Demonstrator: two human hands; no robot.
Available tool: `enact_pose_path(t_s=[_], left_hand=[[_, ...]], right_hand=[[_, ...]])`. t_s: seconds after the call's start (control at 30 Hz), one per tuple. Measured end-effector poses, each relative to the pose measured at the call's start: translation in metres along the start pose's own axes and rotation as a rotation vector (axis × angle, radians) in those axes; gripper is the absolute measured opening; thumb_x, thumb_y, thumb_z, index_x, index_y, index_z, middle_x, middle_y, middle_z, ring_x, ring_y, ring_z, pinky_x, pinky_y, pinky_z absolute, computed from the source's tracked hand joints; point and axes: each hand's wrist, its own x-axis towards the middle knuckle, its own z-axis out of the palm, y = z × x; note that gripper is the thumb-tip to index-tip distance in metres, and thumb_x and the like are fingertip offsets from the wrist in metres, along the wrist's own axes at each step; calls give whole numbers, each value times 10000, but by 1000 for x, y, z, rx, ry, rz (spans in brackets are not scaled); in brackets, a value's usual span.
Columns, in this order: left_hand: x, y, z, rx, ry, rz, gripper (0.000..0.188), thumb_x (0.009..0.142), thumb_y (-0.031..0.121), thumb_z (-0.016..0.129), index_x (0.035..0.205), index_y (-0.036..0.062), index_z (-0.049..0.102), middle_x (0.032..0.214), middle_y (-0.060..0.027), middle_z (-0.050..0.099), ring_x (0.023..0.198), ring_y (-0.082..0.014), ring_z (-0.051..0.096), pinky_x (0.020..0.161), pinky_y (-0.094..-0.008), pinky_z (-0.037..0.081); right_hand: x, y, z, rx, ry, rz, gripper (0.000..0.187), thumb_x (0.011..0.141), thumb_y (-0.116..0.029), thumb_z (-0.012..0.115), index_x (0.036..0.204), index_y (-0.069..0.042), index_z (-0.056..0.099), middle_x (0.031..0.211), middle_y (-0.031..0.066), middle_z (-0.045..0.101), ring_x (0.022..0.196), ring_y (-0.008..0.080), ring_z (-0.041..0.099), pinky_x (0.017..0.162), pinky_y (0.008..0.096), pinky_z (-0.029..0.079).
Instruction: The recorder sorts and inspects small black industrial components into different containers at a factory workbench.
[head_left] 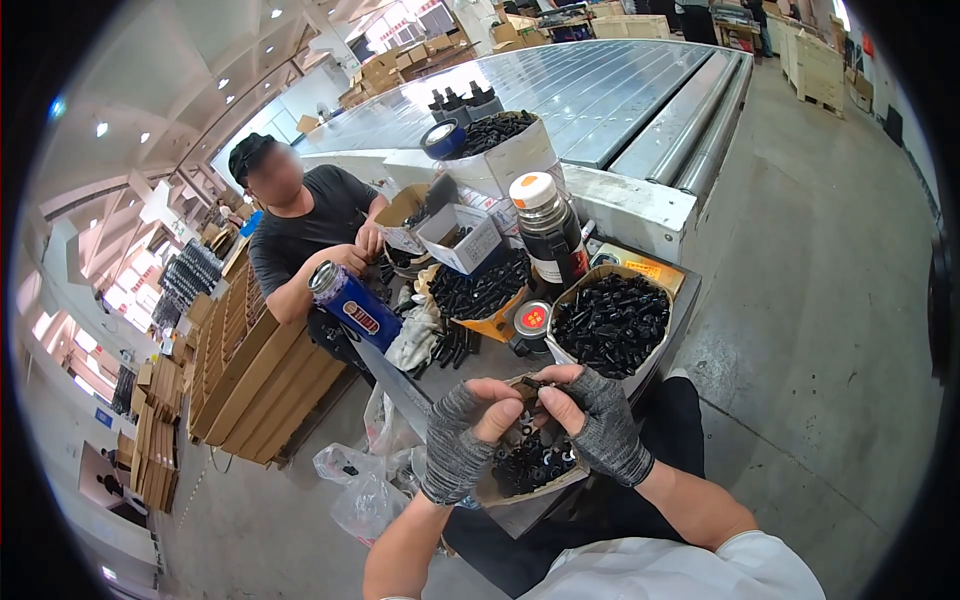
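My left hand [462,430] and my right hand [608,425], both in grey fingerless knit gloves, meet in front of me with thumbs and fingertips pinched together. Between the fingertips is a small black part [534,384], mostly covered by the fingers. Right below the hands, a cardboard box [545,491] holds small black pieces and some rings [525,470]. Just beyond my right hand, a carton [592,373] is heaped with short black cylindrical parts [612,320].
A co-worker [305,220] sits across to the left, hands over a box. Around the bench stand a blue can [352,305], a white-capped flask [548,235], a round red-lidded jar [532,319], white gloves [413,340] and an orange carton [490,328]. Plastic bags [368,495] hang lower left.
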Motion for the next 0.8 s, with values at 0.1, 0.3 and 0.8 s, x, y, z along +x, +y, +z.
enact_pose_path(t_s=[0.1, 0.3, 0.8], left_hand=[[-1, -2, 2, -12, 23, 18, 161, 904, 147, 732, 1002, 34, 672, 945, -16, 688, 874, -100, 623, 808, -263, 508], [-1, -4, 4, -68, 28, 14, 168, 913, 153, 727, 1012, 35, 660, 954, -15, 685, 881, -99, 616, 814, -264, 505], [9, -5, 1, -156, 91, -32, 176, 914, 175, 730, 998, 30, 675, 860, -18, 675, 803, -97, 606, 755, -241, 489]], right_hand=[[1, 3, 0, -7, -4, -17, 215, 995, -132, 581, 1163, 0, 607, 890, 64, 670, 742, 112, 663, 672, 252, 545], [1, 5, -1, -27, 0, -12, 236, 992, -149, 589, 1152, 23, 617, 940, 86, 681, 768, 127, 691, 692, 254, 552], [0, -1, 0, -10, 9, 10, 215, 989, -122, 589, 1142, 25, 627, 965, 86, 663, 783, 137, 698, 683, 252, 563]])
